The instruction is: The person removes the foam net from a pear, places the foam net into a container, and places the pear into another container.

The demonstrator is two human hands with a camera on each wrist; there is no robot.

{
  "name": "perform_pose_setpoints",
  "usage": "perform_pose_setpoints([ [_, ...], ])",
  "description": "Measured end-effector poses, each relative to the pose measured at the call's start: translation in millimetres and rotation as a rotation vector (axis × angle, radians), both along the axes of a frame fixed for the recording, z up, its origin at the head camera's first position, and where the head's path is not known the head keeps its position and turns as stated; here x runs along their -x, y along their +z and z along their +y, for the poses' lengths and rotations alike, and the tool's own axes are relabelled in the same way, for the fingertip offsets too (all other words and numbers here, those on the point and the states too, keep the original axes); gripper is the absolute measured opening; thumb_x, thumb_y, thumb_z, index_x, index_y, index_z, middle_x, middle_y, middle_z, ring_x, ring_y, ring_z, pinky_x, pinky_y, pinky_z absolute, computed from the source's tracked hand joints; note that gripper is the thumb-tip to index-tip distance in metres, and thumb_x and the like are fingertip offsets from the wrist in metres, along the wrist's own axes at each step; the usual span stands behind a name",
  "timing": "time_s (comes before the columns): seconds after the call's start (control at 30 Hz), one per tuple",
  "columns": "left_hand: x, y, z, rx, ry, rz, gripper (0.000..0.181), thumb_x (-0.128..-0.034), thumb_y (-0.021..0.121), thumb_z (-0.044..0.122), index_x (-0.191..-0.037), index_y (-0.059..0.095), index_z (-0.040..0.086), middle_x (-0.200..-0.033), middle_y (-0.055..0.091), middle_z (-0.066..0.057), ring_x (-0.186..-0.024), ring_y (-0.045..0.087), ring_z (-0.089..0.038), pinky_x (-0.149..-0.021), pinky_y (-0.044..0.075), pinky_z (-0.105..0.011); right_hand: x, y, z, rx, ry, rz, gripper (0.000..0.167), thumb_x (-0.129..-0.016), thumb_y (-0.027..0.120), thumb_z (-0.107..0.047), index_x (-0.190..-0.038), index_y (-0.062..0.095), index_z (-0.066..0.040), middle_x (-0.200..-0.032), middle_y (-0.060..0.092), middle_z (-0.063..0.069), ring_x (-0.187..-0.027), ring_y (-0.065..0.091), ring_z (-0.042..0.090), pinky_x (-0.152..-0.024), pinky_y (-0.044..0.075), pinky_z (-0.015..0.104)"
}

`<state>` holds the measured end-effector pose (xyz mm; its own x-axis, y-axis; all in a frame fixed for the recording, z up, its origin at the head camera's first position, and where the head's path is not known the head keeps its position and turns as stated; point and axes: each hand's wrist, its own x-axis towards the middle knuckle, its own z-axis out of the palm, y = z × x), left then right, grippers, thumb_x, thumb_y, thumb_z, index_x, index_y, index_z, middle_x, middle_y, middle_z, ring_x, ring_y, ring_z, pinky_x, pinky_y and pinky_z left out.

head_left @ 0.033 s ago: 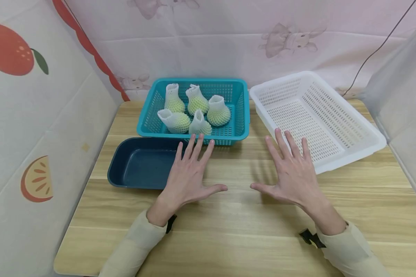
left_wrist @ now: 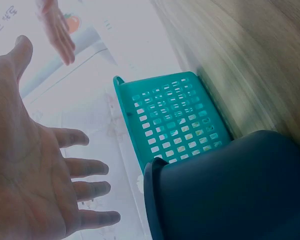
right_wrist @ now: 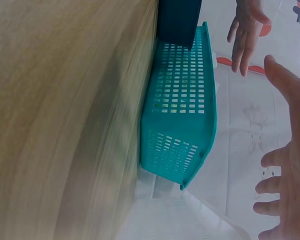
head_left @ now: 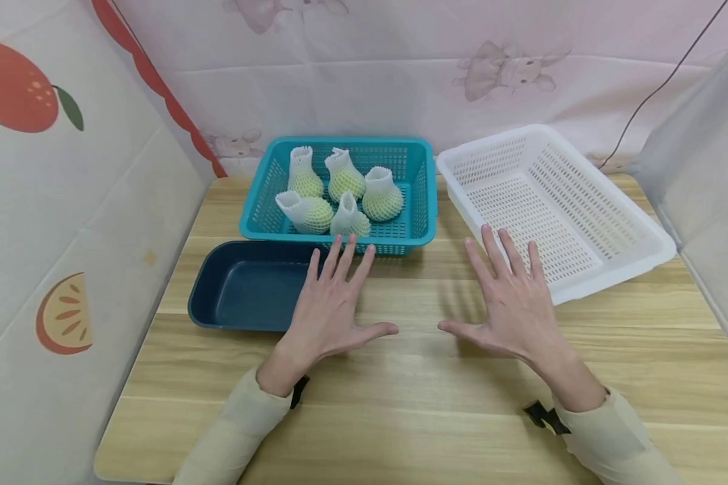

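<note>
My left hand is held above the table, fingers spread and straight, overlapping the right end of the dark blue tub in the head view. It holds nothing; its palm shows bare in the left wrist view. My right hand is likewise spread and holds nothing, near the front left side of the white basket. Between and beyond the hands stands a teal basket. Several yellow-green fruits in white foam net sleeves, such as one at the right, lie inside it.
All three containers sit on a wood-grain table. The dark tub touches or nearly touches the teal basket's front. Printed cloths hang behind and at the left. A thin dark cable runs down the back cloth at the right.
</note>
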<state>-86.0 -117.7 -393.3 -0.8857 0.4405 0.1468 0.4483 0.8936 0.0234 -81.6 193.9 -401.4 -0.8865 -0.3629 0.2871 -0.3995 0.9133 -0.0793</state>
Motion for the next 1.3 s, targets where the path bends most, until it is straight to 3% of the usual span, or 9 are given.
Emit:
perform_pose_setpoints([
  [0.13,0.1,-0.2,-0.7,-0.003,0.001,-0.006,0.126,-0.0759,0.058,0.095,-0.17,0.019,0.02,-0.178,0.018,-0.015,-0.166,0.016,-0.038,-0.13,0.021,-0.066,1.6,0.9,1,0.01,0.002,0.0,0.13,-0.074,0.034,-0.104,-0.169,0.026,-0.015,-0.178,0.017,0.015,-0.164,0.019,0.042,-0.131,0.011,0.068],
  [0.37,1.7,0.0,-1.2,-0.007,-0.012,0.014,0.125,-0.0767,0.058,0.094,-0.17,0.021,0.018,-0.176,0.022,-0.017,-0.165,0.021,-0.038,-0.13,0.023,-0.064,4.0,3.0,5,0.031,0.011,0.025,0.133,-0.074,0.018,-0.107,-0.168,0.028,-0.013,-0.178,0.018,0.015,-0.162,0.022,0.043,-0.13,0.013,0.068],
  [0.53,3.3,1.3,-5.6,0.008,-0.015,0.021,0.125,-0.0776,0.056,0.094,-0.17,0.021,0.017,-0.175,0.025,-0.017,-0.165,0.021,-0.037,-0.131,0.024,-0.061,4.3,5.6,9,0.032,0.025,0.035,0.132,-0.075,0.018,-0.107,-0.168,0.028,-0.013,-0.177,0.019,0.015,-0.162,0.024,0.043,-0.13,0.015,0.068],
  [0.63,4.8,3.2,-10.0,0.01,-0.015,0.017,0.125,-0.0783,0.055,0.094,-0.17,0.02,0.018,-0.176,0.025,-0.017,-0.166,0.019,-0.035,-0.131,0.024,-0.061,4.3,7.7,13,0.026,0.027,0.038,0.131,-0.075,0.028,-0.106,-0.168,0.029,-0.014,-0.178,0.019,0.015,-0.162,0.024,0.043,-0.129,0.017,0.068],
  [0.8,8.4,7.7,-19.7,0.016,-0.023,-0.001,0.123,-0.0795,0.054,0.094,-0.17,0.019,0.018,-0.176,0.023,-0.017,-0.166,0.017,-0.035,-0.132,0.022,-0.059,5.0,11.2,20,0.015,0.027,0.021,0.129,-0.07,0.059,-0.093,-0.168,0.028,-0.015,-0.178,0.019,0.014,-0.162,0.023,0.043,-0.129,0.018,0.067],
  [0.97,18.4,13.2,-31.2,0.033,-0.036,-0.005,0.122,-0.0801,0.057,0.091,-0.17,0.022,0.017,-0.176,0.025,-0.016,-0.166,0.019,-0.035,-0.132,0.022,-0.059,6.1,12.7,28,0.003,0.031,0.02,0.13,-0.068,0.064,-0.09,-0.168,0.027,-0.015,-0.177,0.021,0.015,-0.162,0.024,0.043,-0.128,0.019,0.067],
  [1.3,46.4,25.9,-54.1,0.087,-0.084,0.025,0.12,-0.0812,0.059,0.089,-0.168,0.026,0.013,-0.176,0.026,-0.015,-0.165,0.023,-0.035,-0.132,0.022,-0.061,8.1,10.8,36,-0.017,0.059,0.068,0.128,-0.075,0.041,-0.102,-0.168,0.028,-0.016,-0.176,0.024,0.016,-0.16,0.027,0.044,-0.126,0.023,0.068],
])
